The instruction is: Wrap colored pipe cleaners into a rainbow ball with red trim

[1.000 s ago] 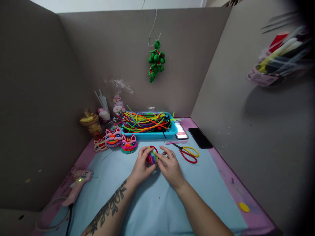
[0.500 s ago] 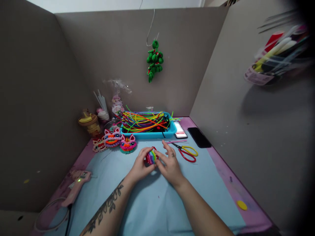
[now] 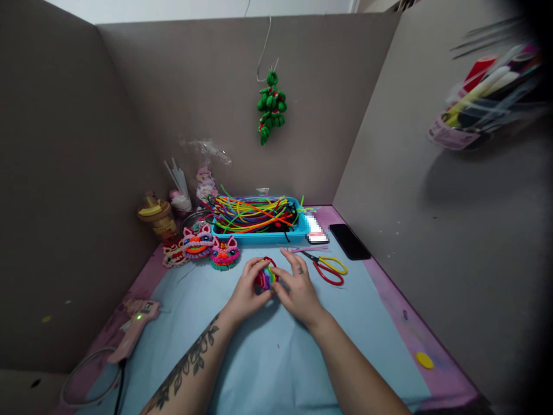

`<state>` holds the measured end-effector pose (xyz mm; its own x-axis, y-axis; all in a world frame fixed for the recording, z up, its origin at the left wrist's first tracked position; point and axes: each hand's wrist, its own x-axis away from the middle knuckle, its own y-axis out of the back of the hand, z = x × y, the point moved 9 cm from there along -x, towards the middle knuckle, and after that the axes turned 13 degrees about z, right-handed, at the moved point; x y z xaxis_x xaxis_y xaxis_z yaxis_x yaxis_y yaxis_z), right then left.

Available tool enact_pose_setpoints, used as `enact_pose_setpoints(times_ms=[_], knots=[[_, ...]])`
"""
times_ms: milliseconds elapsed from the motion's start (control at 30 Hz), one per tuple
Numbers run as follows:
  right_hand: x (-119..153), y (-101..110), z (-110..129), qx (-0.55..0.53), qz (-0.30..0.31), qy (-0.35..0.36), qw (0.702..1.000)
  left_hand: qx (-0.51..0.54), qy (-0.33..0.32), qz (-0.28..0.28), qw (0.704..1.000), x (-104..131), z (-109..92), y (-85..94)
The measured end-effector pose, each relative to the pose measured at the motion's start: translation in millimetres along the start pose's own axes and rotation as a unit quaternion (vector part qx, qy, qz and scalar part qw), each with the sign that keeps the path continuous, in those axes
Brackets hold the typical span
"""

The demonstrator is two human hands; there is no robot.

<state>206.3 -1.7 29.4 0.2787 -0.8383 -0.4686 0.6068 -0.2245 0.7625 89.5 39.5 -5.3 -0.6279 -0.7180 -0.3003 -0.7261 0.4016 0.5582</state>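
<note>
At the center of the frame, a small rainbow ball (image 3: 266,279) sits between the two hands, above the table (image 3: 358,346). The left hand (image 3: 249,289) has its grip closed around the ball's left side; the right hand (image 3: 300,291) pinches its right edge, one finger raised. Right of center lie scissors (image 3: 332,271); above center stands a blue tray (image 3: 259,237) of colored stems; at lower left rests a pink glue gun (image 3: 137,331).

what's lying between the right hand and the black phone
In the head view, scissors with one red and one yellow handle lie on the blue cloth between the right hand and the phone.
</note>
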Motion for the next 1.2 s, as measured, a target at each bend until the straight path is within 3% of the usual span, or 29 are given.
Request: enact_pose_setpoints(times_ms=[533, 733, 900, 1067, 1200], knots=[[-2.4, -22.8, -14.1, -0.093, 0.061, -0.029, 0.993, -0.122, -0.043, 0.033, 0.991, 1.8, -7.8, -9.3], [-2.3, -13.1, -16.5, -0.143, 0.018, -0.048, 0.988, -0.082, -0.020, 0.004, 0.996, 0.6, -5.7, -1.5], [4.5, -10.9, -37.7, -0.284, -0.054, -0.129, 0.949, -0.009, 0.029, -0.047, 0.998, -0.2, 6.9, 10.4], [5.3, -34.9, -52.8, -0.396, -0.041, -0.175, 0.900, 0.002, 0.027, -0.023, 0.999, -1.6, 5.2, 3.9], [5.5, -43.1, -53.2, -0.434, -0.040, -0.180, 0.882, -0.024, 0.004, 0.009, 1.000, -1.9, -3.7, -4.0]])
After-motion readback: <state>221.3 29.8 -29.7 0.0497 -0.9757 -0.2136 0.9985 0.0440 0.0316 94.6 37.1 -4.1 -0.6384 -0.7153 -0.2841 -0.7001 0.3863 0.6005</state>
